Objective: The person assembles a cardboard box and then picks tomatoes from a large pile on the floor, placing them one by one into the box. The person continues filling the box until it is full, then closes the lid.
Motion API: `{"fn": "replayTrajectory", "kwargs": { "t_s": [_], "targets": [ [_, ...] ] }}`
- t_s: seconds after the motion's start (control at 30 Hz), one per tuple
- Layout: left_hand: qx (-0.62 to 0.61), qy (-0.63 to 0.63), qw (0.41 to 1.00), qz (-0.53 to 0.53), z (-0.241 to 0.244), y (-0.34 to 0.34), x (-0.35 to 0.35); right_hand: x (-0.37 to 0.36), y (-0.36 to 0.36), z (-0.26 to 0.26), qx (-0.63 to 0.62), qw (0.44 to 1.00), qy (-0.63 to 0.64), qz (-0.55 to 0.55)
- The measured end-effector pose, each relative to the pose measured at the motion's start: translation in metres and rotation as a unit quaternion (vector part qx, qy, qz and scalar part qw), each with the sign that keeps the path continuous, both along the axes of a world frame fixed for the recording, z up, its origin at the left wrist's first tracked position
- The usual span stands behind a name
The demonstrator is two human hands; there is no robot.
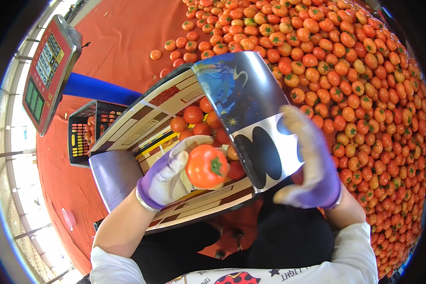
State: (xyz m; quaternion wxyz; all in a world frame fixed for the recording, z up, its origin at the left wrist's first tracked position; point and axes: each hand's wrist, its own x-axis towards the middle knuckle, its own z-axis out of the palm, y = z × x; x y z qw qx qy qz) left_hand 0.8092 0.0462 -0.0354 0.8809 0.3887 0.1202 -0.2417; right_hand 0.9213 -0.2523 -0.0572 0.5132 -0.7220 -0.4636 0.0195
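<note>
My left hand (167, 177), in a white and purple glove, grips a ripe red tomato (206, 167) with a green calyx. It is over a crate lined with printed sheets (195, 202). More tomatoes (193, 114) lie inside, partly hidden by the hand and by a glossy printed flap (246, 92) bent over the crate's right end. Beside that flap's right edge is my right hand (314, 167), gloved alike and slightly blurred. Its thumb and fingers are spread with nothing between them; whether it touches the flap is unclear. A second flap (115, 175) hangs out at the left end.
A large heap of tomatoes (355, 113) covers the right side and the back. At left, a scale's display head (51, 74) stands on a blue post (99, 88). Below the post is a black plastic crate (81, 136) holding tomatoes. Red sheeting (110, 39) covers the ground.
</note>
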Motion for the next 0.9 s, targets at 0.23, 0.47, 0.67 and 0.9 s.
{"fn": "replayTrajectory", "kwargs": {
  "t_s": [0.23,0.47,0.67,0.9],
  "targets": [
    [0.015,0.092,0.995,0.021,-0.049,0.031,-0.037,-0.040,-0.077,-0.045,0.037,0.947,0.272,-0.167],
    [0.487,0.064,0.846,-0.207,-0.142,0.018,-0.065,-0.056,-0.082,-0.068,0.022,0.944,0.298,-0.139],
    [0.543,0.155,0.801,-0.199,-0.165,-0.009,-0.059,-0.059,-0.082,-0.069,0.031,0.935,0.322,-0.144],
    [0.653,-0.182,0.605,-0.417,-0.220,0.009,-0.079,-0.062,-0.105,-0.083,0.009,0.932,0.284,-0.223]
  ]
}}
